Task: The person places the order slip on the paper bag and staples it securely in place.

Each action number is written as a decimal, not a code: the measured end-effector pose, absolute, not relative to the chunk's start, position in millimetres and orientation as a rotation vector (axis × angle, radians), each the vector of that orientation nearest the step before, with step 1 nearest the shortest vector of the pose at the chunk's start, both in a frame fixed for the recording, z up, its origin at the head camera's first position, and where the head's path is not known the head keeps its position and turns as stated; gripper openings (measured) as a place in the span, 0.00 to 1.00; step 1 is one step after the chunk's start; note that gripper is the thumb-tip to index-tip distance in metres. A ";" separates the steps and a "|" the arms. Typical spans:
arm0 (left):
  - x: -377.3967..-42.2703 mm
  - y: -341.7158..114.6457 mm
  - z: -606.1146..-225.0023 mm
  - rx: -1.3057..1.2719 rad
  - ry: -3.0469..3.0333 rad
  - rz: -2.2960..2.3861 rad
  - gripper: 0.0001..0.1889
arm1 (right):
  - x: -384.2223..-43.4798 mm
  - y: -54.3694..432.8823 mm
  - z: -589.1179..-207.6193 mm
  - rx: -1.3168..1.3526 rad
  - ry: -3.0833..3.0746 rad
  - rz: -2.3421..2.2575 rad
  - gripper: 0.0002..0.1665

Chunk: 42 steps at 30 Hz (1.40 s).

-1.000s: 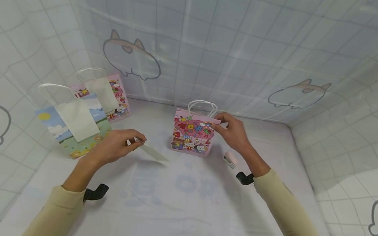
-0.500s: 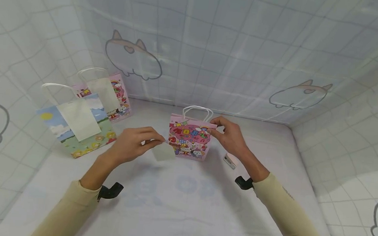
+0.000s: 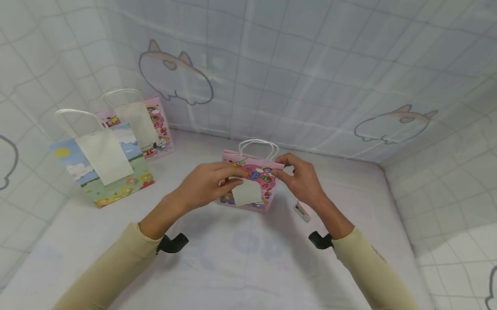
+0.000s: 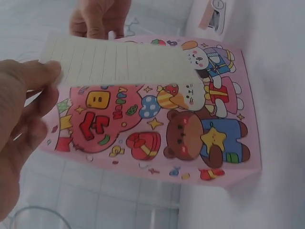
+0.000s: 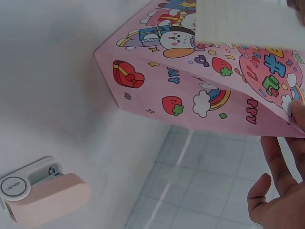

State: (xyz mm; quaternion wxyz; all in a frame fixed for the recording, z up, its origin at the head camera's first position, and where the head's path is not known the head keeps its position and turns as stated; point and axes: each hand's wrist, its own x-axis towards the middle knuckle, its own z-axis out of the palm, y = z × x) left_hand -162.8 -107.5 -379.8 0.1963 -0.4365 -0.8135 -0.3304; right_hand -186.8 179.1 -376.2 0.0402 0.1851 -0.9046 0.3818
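A pink cartoon-printed paper gift bag [image 3: 271, 200] with white twisted handles stands upright near the back wall. My left hand [image 3: 204, 185] pinches the top edge of a lined, cream paper slip [image 3: 247, 193] in front of the bag's printed face. In the left wrist view the slip [image 4: 124, 62] covers part of the print; whether it touches the bag I cannot tell. My right hand [image 3: 303, 179] grips the bag's upper right edge between thumb and fingers. In the right wrist view that thumb lies on the front face, and the bag's side panel [image 5: 176, 102] shows.
A small pink-and-white stapler [image 3: 302, 211] lies right of the bag. At the left stand a landscape-printed bag [image 3: 128, 184] and, behind it, another pink bag [image 3: 162, 141], each with a paper slip on its front. Grid-patterned cloth walls [image 3: 280, 79] enclose the white table surface [image 3: 243, 281].
My left hand has moved right, bringing the slip from beside the bag to in front of it. The bag has shifted slightly toward me and left, still in my right hand's grip.
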 end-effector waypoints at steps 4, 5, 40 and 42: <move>-171.6 -97.2 -377.8 -1.158 -2.203 -0.716 0.10 | -186.7 179.6 -376.2 0.590 -2.762 1.171 0.12; -173.5 -95.4 -377.5 -1.130 -2.183 -0.664 0.09 | -186.6 179.5 -376.2 0.595 -2.757 1.177 0.12; -200.7 -82.2 -411.6 -0.658 -1.983 -0.793 0.39 | -187.1 175.1 -379.1 0.583 -2.755 1.198 0.10; -200.8 -82.2 -413.6 -0.642 -2.016 -0.848 0.42 | -187.5 175.1 -379.4 0.586 -2.750 1.199 0.10</move>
